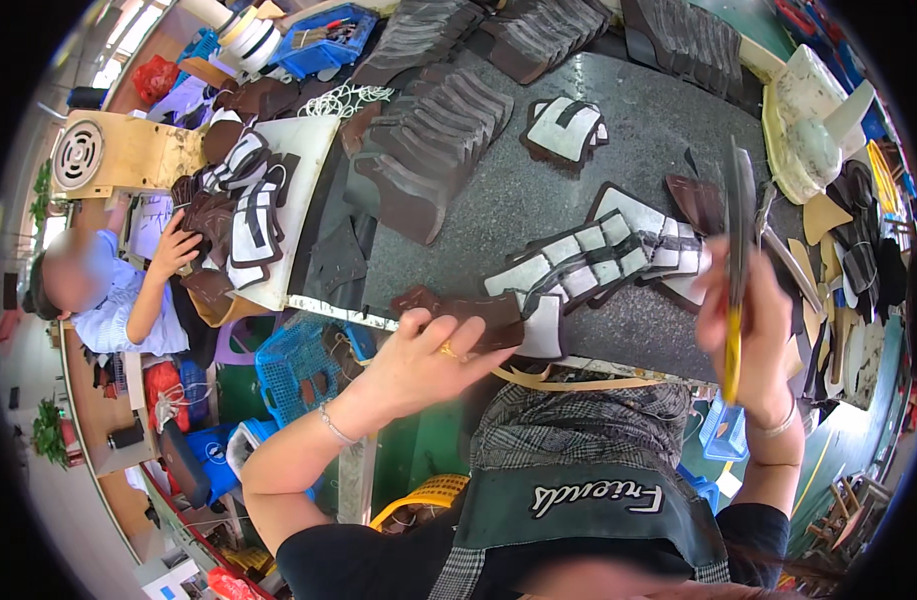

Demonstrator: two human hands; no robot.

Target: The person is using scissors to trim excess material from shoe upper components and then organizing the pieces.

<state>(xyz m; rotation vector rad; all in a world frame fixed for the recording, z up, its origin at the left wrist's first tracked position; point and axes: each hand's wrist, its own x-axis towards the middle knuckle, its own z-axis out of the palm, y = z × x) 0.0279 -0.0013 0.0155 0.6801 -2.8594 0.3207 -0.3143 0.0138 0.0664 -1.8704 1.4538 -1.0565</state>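
At the near edge of the dark worktable, my left hand [433, 355] is closed on a dark brown leather piece [493, 318], fingers over its top. My right hand [763, 345] grips a long tool [739, 200], standing nearly upright in view, with a dark, narrow upper part and a yellow lower end. Motion blurs this hand, and I cannot make out the tool's exact kind. Between my hands lie overlapping brown leather pieces [578, 262] with white patches and dark strips. Another brown piece [693, 200] rests beyond my right hand.
Rows of stacked dark leather pieces [433, 150] line the table's far side. A small patched stack [563, 130] sits mid-table. A white machine [803, 125] stands far right. At left, a co-worker's hand [173, 245] touches similar pieces. A blue basket [288, 365] is below the edge.
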